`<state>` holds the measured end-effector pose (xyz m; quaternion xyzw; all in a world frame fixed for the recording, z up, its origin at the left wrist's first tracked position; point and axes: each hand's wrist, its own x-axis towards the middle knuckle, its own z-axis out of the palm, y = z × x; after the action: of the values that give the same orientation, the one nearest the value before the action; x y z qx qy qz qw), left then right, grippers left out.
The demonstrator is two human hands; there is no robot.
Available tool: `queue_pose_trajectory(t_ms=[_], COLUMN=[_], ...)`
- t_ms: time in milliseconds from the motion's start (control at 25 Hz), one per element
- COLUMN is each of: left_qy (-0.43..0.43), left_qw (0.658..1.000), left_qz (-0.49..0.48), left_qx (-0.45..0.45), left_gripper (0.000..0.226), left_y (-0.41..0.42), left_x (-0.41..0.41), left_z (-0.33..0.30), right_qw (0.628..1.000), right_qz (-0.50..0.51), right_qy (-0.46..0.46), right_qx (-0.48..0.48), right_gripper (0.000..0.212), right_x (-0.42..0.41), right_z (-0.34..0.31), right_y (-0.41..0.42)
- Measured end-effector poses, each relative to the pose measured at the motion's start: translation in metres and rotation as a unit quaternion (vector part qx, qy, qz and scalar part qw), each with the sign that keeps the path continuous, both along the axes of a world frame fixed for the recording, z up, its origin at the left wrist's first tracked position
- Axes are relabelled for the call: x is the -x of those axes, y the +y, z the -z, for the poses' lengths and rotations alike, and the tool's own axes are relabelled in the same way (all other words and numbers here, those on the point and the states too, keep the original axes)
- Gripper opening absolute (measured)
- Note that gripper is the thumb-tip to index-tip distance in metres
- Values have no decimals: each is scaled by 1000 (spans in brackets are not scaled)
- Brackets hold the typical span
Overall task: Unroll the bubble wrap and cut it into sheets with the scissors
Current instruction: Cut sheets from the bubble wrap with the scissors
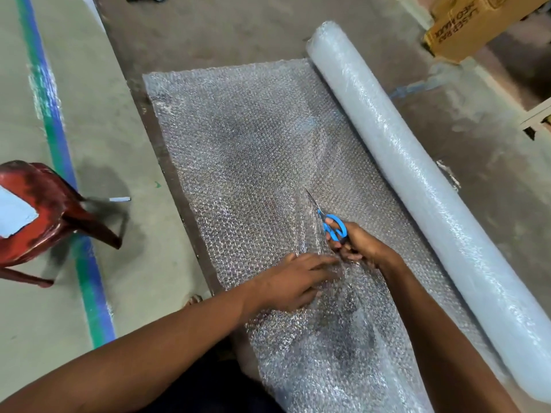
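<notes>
Both forearms fill the bottom of my head view, reaching out over the unrolled bubble wrap sheet spread on the concrete floor. My left hand lies on the sheet with fingers straight, pressing the plastic down just beside the cut. My right hand grips the blue-handled scissors, fingers curled through the loops, blades pointing away from me into the wrap. Along the sheet's right edge I see the bubble wrap roll, thick, lying diagonally. At left stands a red plastic chair near a green and blue floor stripe. At top right sits a cardboard box.
</notes>
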<state>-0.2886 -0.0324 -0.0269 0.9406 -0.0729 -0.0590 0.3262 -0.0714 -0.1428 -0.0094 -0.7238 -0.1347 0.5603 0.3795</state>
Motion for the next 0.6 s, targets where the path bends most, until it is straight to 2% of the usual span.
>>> queue_pose_trajectory(t_ms=[80,200,280,360,440,600], left_qy=[-41,-5,41,70,65,63], left_qw=[994,971,966,968,971,970], left_qz=[-96,-223,-209,-150,-116,-110], left_qx=[-31,-89,-148,-187,-200,-208], left_gripper=[52,66,80,86,86,85], left_y=[15,58,87,105,112,114], left_x=[-8,-33,-44,-45,-40,-40], left_z=[-1,-2,6,18,28,30], right_qw=[1000,999,1000,1000,999,999], right_qz=[-17,-26,-20,-22,-29,-19], right_qy=[-22,-31,-12,-8,-23,-34], right_qx=[-4,0,1,0,-1,8], right_gripper=[48,48,50,50,48,46], right_x=[-2,-2,-2,-4,-5,-5], right_z=[-2,-3,-4,-4,-5,-6], right_y=[3,4,6,12,17,26])
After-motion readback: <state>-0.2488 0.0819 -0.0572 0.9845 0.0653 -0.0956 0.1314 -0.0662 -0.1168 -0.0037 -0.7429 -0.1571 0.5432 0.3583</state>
